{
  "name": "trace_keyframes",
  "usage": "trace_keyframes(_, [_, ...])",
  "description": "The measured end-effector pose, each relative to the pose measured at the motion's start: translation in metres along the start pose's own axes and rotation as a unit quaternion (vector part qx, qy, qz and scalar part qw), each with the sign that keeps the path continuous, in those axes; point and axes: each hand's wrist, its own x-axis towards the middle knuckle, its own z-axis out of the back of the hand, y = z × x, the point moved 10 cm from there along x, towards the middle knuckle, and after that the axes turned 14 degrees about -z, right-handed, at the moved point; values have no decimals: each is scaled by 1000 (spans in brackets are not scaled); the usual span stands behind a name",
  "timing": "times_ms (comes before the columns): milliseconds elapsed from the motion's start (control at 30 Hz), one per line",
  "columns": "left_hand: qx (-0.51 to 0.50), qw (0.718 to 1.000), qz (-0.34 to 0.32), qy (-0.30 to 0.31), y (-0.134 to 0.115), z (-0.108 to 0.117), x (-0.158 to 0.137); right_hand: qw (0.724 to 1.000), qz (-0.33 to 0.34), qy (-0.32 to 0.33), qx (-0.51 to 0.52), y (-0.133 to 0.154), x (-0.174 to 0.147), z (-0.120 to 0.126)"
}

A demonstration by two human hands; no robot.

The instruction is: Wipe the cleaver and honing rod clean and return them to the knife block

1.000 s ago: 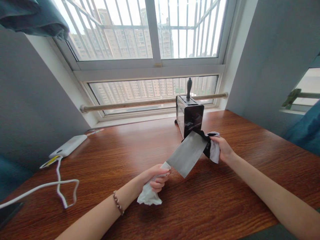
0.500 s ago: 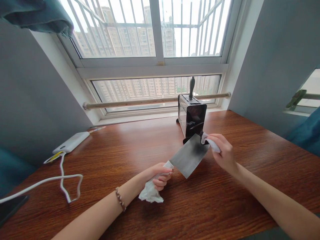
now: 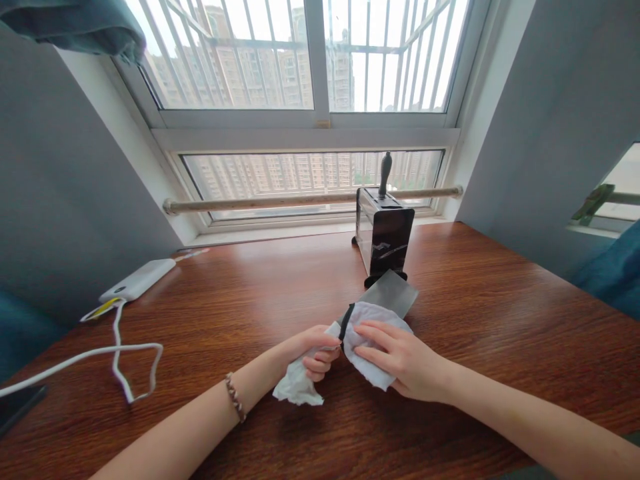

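Just in front of the knife block (image 3: 393, 243), the left hand (image 3: 317, 353) grips a cleaver (image 3: 394, 292) by its paper-wrapped handle (image 3: 299, 387); the right hand (image 3: 410, 363), fingers slightly parted, holds a cloth (image 3: 377, 313) over the blade. Good wiping probably needs flat pressure, fingertips clear of the edge.

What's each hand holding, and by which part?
Left hand: the cleaver, by its white-wrapped handle. Right hand: on the white cloth, fingers over its top; any grip underneath is hidden.
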Motion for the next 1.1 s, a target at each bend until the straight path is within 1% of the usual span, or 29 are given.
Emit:
trace_keyframes(100, [-2,1000,3,5,1,1,1,1000,-7,-12,-7,2,1,1])
trace_keyframes(233, [-7,1000,-6,0,-1,0,2,1000,15,-22,-12,8,0,4])
trace_keyframes(333, [-12,1000,-5,2,-2,-2,1,1000,22,-14,-8,8,0,5])
trace_keyframes(467, [-15,1000,-1,-6,-2,0,-1,999,29,-20,21,4,-1,12])
trace_keyframes(567, [-12,1000,4,-12,-1,3,-2,998,20,-26,53,-2,-2,14])
trace_keyframes(633, [-10,1000,7,-15,-1,3,-3,994,-10,-36,107,-11,-2,17])
trace_keyframes(667, [-10,1000,8,-16,-1,2,-3,988,-37,-41,143,-17,-1,18])
trace_keyframes(767, [-12,1000,9,-17,-2,-1,-3,962,-122,-53,238,-38,0,19])
trace_keyframes(867, [-15,1000,8,-20,-4,-4,-3,939,-166,-68,293,-49,1,21])
trace_keyframes(967, [-19,999,2,-28,-6,-5,-4,925,-212,-98,300,-63,-1,24])
trace_keyframes(1033, [-21,999,0,-30,-7,-4,-4,921,-252,-114,276,-76,-4,26])
trace_keyframes(1100, [-21,999,3,-29,-6,-4,-5,923,-284,-127,228,-87,-7,27])
